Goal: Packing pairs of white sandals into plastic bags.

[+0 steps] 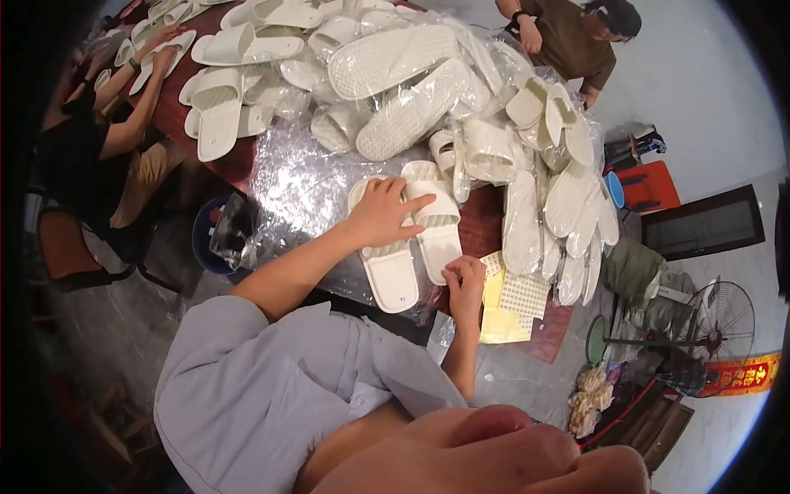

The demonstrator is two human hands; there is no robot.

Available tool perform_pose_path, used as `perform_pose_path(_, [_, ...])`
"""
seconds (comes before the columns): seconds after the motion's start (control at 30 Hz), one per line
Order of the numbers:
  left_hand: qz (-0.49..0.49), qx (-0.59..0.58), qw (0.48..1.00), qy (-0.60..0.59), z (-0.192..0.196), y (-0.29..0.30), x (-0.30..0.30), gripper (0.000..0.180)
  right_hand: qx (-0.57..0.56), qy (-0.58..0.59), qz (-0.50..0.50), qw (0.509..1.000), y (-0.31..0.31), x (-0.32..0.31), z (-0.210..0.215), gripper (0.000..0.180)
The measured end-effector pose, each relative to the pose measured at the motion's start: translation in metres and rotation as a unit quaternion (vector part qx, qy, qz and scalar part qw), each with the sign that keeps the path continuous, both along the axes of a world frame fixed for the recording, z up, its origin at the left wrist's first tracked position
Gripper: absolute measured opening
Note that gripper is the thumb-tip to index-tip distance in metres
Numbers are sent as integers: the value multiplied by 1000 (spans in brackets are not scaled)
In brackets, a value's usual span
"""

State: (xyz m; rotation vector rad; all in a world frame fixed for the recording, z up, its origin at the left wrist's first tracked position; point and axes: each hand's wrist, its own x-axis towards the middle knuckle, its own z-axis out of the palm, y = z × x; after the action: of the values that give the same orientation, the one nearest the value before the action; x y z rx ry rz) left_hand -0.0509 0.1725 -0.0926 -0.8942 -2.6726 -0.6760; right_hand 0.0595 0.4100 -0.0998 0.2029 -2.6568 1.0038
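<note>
Two white slippers lie side by side on clear plastic wrap (300, 185) on the table. My left hand (380, 212) rests flat on the left slipper (391, 276), its fingers spread and reaching onto the strap of the right slipper (438, 224). My right hand (465, 280) sits at the heel end of the right slipper, fingers curled, beside a sheet of small stickers (518, 290) and a yellow paper (500, 323). I cannot tell whether the right hand pinches a sticker.
A big heap of white slippers (395, 74), some in plastic bags, covers the table behind. A person in black (90, 140) sits at the left; another in brown (568, 41) stands at the far right. A floor fan (720, 321) and a red stool (650, 185) stand at the right.
</note>
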Motion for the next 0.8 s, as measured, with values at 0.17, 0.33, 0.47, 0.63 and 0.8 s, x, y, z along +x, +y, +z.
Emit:
perform_pose_path(0.17, [-5, 7, 1000, -5, 0, 2, -3, 62, 1, 13, -1, 1000, 3, -5, -9, 17])
perform_pose_path(0.33, [-3, 2, 1000, -2, 1, 2, -5, 62, 18, 15, 3, 1000, 3, -8, -9, 17])
perform_pose_path(0.47, [-6, 8, 1000, 1, -3, 1, -5, 62, -6, 9, 2, 1000, -1, -7, -3, 16])
perform_pose_path(0.63, [-4, 5, 1000, 20, -4, 0, -2, 61, 8, 22, 7, 1000, -2, -5, -10, 15])
perform_pose_path(0.8, [-9, 16, 1000, 10, -1, 1, -5, 61, 30, 36, 1, 999, -1, -10, -8, 16])
